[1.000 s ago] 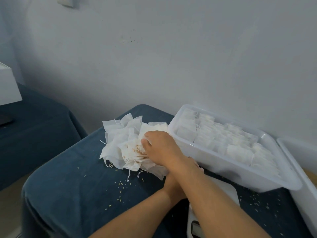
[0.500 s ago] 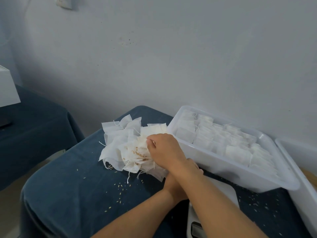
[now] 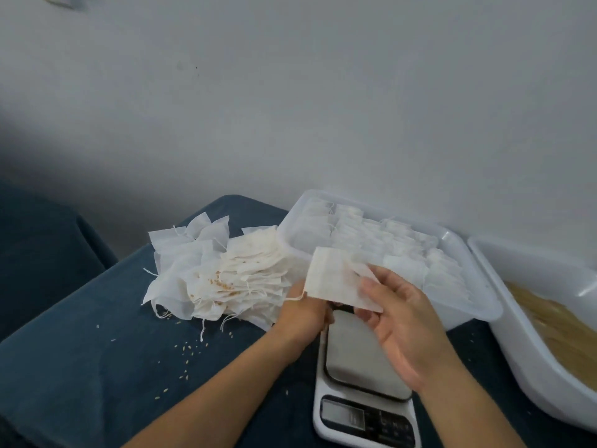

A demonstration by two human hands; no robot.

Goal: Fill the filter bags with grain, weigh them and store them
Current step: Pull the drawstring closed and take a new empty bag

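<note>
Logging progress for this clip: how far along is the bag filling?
Done: many filled bags sit in rows in the clear tray. In hand: both the left hand and right hand hold one empty bag above the scale. Left: a big pile of empty bags, grain in the tub.

No text, brand or number can be read: the display and button markings on the scale (image 3: 365, 383), just below the right hand (image 3: 403, 324), are too blurred.

Probably a home: plain wall (image 3: 323, 108), cloth-covered table (image 3: 80, 367), kitchen scale (image 3: 361, 383)
</note>
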